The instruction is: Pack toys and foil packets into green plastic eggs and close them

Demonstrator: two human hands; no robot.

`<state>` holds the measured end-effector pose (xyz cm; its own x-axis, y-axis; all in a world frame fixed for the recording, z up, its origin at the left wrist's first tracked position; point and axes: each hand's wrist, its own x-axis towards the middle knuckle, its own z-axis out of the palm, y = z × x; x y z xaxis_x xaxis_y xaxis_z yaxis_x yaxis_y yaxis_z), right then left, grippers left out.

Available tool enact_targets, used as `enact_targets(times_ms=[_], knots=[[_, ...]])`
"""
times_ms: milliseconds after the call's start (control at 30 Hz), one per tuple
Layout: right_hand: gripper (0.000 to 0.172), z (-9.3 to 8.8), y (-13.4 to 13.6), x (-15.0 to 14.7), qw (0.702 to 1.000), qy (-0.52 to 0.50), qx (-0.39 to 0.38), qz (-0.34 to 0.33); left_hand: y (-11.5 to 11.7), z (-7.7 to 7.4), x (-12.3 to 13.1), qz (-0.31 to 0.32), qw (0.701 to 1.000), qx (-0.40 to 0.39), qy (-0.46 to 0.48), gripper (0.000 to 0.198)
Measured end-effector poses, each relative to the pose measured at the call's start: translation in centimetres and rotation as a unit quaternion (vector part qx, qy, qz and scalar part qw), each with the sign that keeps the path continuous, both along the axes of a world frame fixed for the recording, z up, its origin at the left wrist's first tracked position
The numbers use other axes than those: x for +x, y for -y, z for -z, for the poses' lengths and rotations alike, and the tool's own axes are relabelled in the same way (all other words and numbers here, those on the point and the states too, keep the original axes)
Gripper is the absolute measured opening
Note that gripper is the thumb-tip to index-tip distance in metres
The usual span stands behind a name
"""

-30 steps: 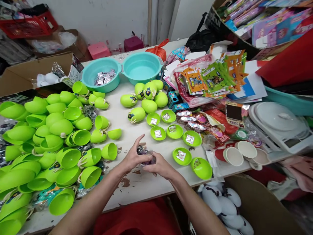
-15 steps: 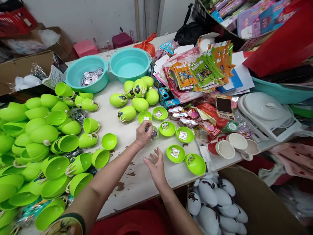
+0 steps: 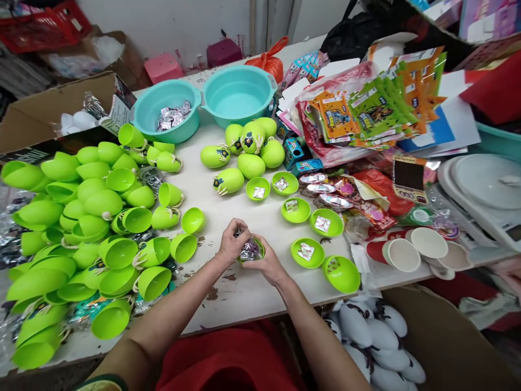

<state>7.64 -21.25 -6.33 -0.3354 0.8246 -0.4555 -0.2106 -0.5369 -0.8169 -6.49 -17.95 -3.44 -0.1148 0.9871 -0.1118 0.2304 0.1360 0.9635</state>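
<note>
A single camera worn on the person's head looks forward and down over the bench (image 3: 244, 301) from its near side, within arm's reach of the left hand (image 3: 235, 240) and right hand (image 3: 267, 263), just below mid-frame. The wide view reaches the wall (image 3: 175, 24) at the top.

At the left end of the white, paint-chipped table (image 3: 244, 302), a heap of lime-green plastic egg halves (image 3: 102, 203); near the far edge, two round turquoise plastic basins (image 3: 239, 96), with small silvery foil packets (image 3: 174, 117) inside the left one. Before the basins, a cluster of whole lime-green plastic eggs (image 3: 251, 165), then shallow lime-green plastic bowls (image 3: 345, 278) to its right and toward the near edge. Toward the right end, flat orange-and-green pouches (image 3: 376, 108) behind red-and-white paper cups (image 3: 402, 255).
</note>
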Motion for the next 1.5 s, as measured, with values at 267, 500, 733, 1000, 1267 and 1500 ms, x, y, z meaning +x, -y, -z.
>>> enact_targets(times_ms=[267,500,733,1000,1267,1500], knots=[[0.088,-3.9,-2.1,0.8,0.989,-0.062,0.002,-0.131,-0.2,-3.3,-1.9,0.118,0.988,0.098,-0.033,0.007],[0.08,-5.7,-2.2,-0.4,0.998,0.023,0.019,-0.056,1.3,-5.7,-2.0,0.127,0.982,0.062,-0.126,0.053],[0.081,-8.5,-2.3,-0.6,0.97,-0.041,0.058,-0.232,2.4,-6.9,-3.7,0.294,0.898,0.269,-0.185,0.008],[0.062,-10.5,-1.7,-2.1,0.968,-0.016,0.145,-0.205,3.7,-11.4,-3.2,0.241,0.95,0.193,-0.032,0.023],[0.043,-8.4,0.4,-4.9,0.986,0.048,0.069,-0.143,3.6,-8.6,-4.0,0.183,0.968,0.151,-0.083,0.027],[0.059,-6.4,0.2,-1.9,0.991,0.106,0.034,-0.071,-0.8,-7.6,-10.2,0.062,0.976,0.016,-0.206,0.062]])
